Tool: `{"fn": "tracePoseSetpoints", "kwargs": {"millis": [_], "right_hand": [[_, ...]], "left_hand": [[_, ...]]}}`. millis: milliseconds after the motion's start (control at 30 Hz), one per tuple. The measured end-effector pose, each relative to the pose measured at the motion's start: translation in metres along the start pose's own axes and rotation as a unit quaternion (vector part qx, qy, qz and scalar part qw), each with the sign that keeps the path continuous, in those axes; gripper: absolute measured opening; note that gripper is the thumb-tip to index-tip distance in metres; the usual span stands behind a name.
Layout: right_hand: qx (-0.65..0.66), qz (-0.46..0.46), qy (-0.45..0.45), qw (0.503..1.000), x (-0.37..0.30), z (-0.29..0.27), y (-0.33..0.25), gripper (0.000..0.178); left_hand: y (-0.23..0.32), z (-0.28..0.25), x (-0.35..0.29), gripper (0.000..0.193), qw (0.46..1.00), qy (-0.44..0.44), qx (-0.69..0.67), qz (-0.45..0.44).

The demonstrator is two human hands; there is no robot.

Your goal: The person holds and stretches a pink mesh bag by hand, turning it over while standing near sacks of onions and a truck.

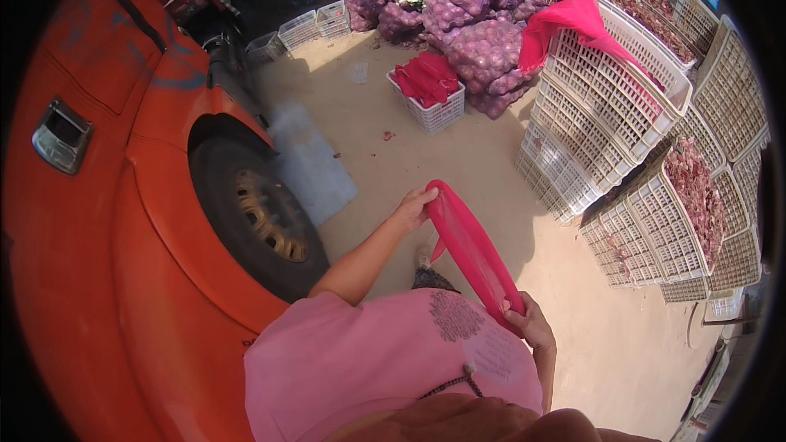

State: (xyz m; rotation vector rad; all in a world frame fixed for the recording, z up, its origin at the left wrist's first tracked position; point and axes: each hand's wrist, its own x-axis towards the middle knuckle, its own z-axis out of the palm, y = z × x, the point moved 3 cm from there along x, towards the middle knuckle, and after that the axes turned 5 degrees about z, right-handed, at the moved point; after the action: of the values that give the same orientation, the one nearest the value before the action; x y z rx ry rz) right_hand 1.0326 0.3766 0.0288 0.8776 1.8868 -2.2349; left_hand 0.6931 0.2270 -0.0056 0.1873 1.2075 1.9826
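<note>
A bright pink mesh bag [471, 250] is stretched between my two hands in front of my body, its long edge slanting from far left to near right. My left hand [416, 206] is closed on the bag's far end, fingers curled over the rim. At the near end, my right hand [530, 323] grips the other side of the rim, thumb on top. A narrow strip of the bag hangs below, close to my left hand. Whether anything lies inside the bag I cannot tell.
An orange truck with a black wheel [258, 217] stands at left. Far ahead, filled purple mesh sacks [458, 0] are piled behind a white basket [438, 117] of red mesh bags. Stacked white crates [573, 115], one draped with pink mesh [565, 24], and crates of reddish skins [692, 196] line the right.
</note>
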Motion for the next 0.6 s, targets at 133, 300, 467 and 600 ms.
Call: {"fn": "tracePoseSetpoints", "kwargs": {"millis": [133,300,467,600], "right_hand": [[-0.103,-0.024,0.214,0.971,0.0,-0.052,0.017,0.011],[-0.25,-0.098,0.285,0.92,-0.007,-0.043,-0.008,0.009],[-0.293,-0.098,0.305,0.901,0.006,-0.053,0.02,0.017],[0.091,-0.129,0.255,0.954,0.026,-0.108,0.06,0.027]], "left_hand": [[-0.018,-0.005,-0.008,0.025,0.98,0.056,0.19,-0.019],[-0.032,0.005,-0.013,0.028,0.996,-0.003,-0.079,-0.045],[-0.014,0.037,-0.022,0.032,0.974,-0.082,-0.192,-0.092],[-0.021,0.06,-0.036,0.034,0.976,-0.175,-0.064,-0.115]]}}
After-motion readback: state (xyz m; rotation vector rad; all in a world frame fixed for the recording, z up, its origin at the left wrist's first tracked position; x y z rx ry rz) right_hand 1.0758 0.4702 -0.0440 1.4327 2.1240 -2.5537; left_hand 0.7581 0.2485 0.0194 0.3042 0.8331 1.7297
